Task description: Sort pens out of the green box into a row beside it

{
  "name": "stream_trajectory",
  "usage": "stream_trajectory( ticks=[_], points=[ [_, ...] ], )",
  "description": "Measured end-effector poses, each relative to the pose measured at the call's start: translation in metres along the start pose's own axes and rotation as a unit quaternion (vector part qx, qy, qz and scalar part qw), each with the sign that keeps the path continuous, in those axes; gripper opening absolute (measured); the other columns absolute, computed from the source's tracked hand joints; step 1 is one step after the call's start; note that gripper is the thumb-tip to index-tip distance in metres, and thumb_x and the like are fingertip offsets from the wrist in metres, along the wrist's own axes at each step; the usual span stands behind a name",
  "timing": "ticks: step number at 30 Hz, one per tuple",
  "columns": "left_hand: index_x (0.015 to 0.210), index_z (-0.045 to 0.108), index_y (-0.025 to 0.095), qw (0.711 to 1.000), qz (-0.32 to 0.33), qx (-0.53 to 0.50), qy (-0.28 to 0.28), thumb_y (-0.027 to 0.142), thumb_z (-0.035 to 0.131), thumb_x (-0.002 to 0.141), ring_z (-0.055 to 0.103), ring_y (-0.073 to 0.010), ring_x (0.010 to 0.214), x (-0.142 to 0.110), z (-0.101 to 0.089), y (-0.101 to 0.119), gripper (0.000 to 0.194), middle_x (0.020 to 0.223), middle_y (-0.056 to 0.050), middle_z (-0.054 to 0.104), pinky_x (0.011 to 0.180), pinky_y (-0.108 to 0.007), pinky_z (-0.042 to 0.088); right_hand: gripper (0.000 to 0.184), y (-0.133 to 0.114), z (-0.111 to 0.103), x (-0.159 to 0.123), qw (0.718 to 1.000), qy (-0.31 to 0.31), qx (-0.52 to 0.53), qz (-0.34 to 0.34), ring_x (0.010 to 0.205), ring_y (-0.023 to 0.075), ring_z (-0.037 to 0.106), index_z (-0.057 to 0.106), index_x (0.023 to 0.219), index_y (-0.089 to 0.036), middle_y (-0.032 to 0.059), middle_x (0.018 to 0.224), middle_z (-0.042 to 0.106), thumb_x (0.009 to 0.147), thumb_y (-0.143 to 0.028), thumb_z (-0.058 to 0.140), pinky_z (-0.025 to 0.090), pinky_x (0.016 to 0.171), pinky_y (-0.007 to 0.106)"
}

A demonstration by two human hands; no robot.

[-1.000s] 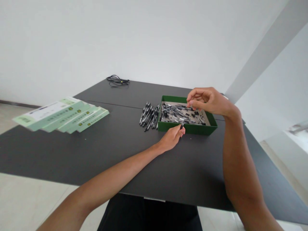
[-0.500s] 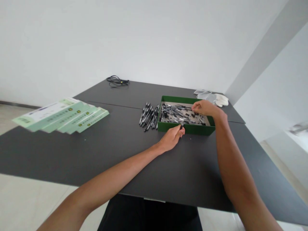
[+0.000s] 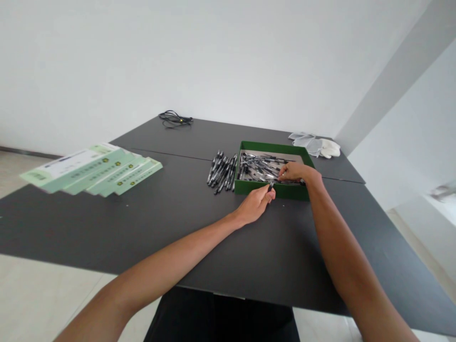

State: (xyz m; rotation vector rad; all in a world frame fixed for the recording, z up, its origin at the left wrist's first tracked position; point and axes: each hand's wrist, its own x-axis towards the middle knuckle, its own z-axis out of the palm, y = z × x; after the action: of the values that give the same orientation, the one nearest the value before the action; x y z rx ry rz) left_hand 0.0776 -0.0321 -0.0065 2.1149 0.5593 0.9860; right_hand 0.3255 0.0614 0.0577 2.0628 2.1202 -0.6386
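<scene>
Pen parts [image 3: 261, 165]: likely light, stiff, slick; best pinched mid-length. Left grip [image 3: 254, 204] holds one; right grip's [image 3: 297, 172] contents unclear.

Head-worn camera looks forward and down across dark table [image 3: 278, 256] toward wall [image 3: 213, 57].

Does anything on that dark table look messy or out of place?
Mildly: the pens in the green box lie jumbled, crossing at various angles, while the pile beside it is more nearly aligned. The black cable at the back lies in untidy loops. Nothing looks visibly broken.
</scene>
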Motion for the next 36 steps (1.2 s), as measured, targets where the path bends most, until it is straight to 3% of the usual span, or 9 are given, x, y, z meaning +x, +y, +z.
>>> stream_trajectory(
  ticks=[3, 8, 11, 16, 21, 26, 29, 33, 36],
  points=[
    [0.093, 0.056, 0.017, 1.0, 0.003, 0.002, -0.003, 0.058, 0.022, 0.111, 0.054, -0.016, 0.079, 0.0, 0.0, -0.001, 0.056, 0.084, -0.003, 0.059, 0.078, -0.028, 0.042, 0.027, 0.0, -0.001, -0.001, 1.0, -0.006, 0.011, 0.014, 0.062, 0.0157, 0.064, 0.083, 0.105, -0.02, 0.0057, 0.085, 0.077, 0.081, -0.026, 0.071, 0.047, 0.056, 0.025],
    [0.094, 0.056, 0.017, 1.0, -0.001, 0.001, -0.003, 0.058, 0.024, 0.111, 0.055, -0.0162, 0.08, 0.0, 0.0, -0.001, 0.055, 0.085, -0.003, 0.059, 0.08, -0.029, 0.043, 0.047, 0.006, -0.012, -0.011, 0.999, -0.001, 0.035, 0.016, 0.057, 0.0123, 0.058, 0.076, 0.126, -0.023, 0.0043, 0.098, 0.08, 0.081, -0.015, 0.064, 0.046, 0.054, 0.023],
    [0.094, 0.055, 0.017, 1.0, 0.004, -0.001, -0.004, 0.056, 0.025, 0.111, 0.056, -0.0163, 0.081, 0.0, 0.0, -0.001, 0.052, 0.086, -0.003, 0.059, 0.08, -0.029, 0.043, 0.048, 0.009, -0.02, -0.017, 1.0, -0.001, 0.03, -0.01, 0.056, 0.0111, 0.055, 0.077, 0.127, -0.022, 0.0033, 0.098, 0.079, 0.084, -0.011, 0.058, 0.046, 0.055, 0.022],
    [0.094, 0.055, 0.018, 1.0, 0.002, 0.002, -0.004, 0.059, 0.024, 0.11, 0.056, -0.0167, 0.082, 0.0, 0.0, -0.001, 0.054, 0.086, -0.003, 0.06, 0.081, -0.029, 0.043, 0.039, 0.01, -0.024, -0.018, 0.999, 0.023, 0.018, -0.046, 0.057, 0.012, 0.055, 0.079, 0.121, -0.021, 0.0018, 0.083, 0.076, 0.087, -0.016, 0.061, 0.045, 0.055, 0.022],
    [0.094, 0.055, 0.018, 1.0, -0.004, 0.007, -0.007, 0.061, 0.023, 0.11, 0.056, -0.0168, 0.082, 0.0, 0.0, 0.0, 0.056, 0.087, -0.004, 0.06, 0.082, -0.029, 0.043, 0.034, 0.01, -0.02, -0.016, 0.993, 0.033, 0.089, -0.071, 0.064, 0.0147, 0.063, 0.073, 0.12, -0.019, 0.0029, 0.088, 0.079, 0.088, -0.022, 0.06, 0.049, 0.059, 0.023],
    [0.094, 0.055, 0.018, 1.0, -0.004, 0.005, -0.008, 0.062, 0.023, 0.109, 0.056, -0.0171, 0.082, 0.001, -0.001, 0.0, 0.057, 0.087, -0.004, 0.061, 0.082, -0.03, 0.043, 0.023, 0.013, -0.022, -0.017, 0.983, 0.105, 0.082, -0.126, 0.07, 0.0152, 0.066, 0.071, 0.108, -0.015, 0.0054, 0.089, 0.081, 0.092, -0.028, 0.061, 0.049, 0.071, 0.024],
    [0.094, 0.055, 0.018, 1.0, 0.0, 0.002, -0.007, 0.06, 0.023, 0.11, 0.056, -0.0171, 0.082, 0.001, -0.001, 0.0, 0.056, 0.086, -0.004, 0.061, 0.082, -0.03, 0.043, 0.024, 0.012, -0.022, -0.017, 0.975, 0.171, 0.069, -0.123, 0.078, 0.017, 0.069, 0.072, 0.107, -0.013, 0.0074, 0.09, 0.081, 0.092, -0.03, 0.063, 0.048, 0.076, 0.025],
    [0.094, 0.055, 0.018, 1.0, -0.003, 0.004, -0.008, 0.06, 0.022, 0.11, 0.056, -0.0172, 0.082, 0.0, -0.001, 0.001, 0.056, 0.087, -0.004, 0.061, 0.082, -0.03, 0.043, 0.025, 0.009, -0.018, -0.014, 0.961, 0.247, 0.045, -0.12, 0.092, 0.0201, 0.071, 0.075, 0.11, -0.013, 0.0106, 0.105, 0.08, 0.095, -0.026, 0.061, 0.049, 0.086, 0.026],
    [0.094, 0.055, 0.018, 1.0, -0.006, 0.007, -0.009, 0.062, 0.021, 0.109, 0.056, -0.0169, 0.082, 0.0, -0.001, 0.002, 0.058, 0.087, -0.004, 0.06, 0.081, -0.029, 0.043, 0.031, 0.013, -0.013, -0.007, 0.955, 0.268, 0.026, -0.123, 0.105, 0.0214, 0.069, 0.078, 0.112, -0.015, 0.0103, 0.116, 0.078, 0.097, -0.019, 0.052, 0.047, 0.098, 0.028]
  ],
)
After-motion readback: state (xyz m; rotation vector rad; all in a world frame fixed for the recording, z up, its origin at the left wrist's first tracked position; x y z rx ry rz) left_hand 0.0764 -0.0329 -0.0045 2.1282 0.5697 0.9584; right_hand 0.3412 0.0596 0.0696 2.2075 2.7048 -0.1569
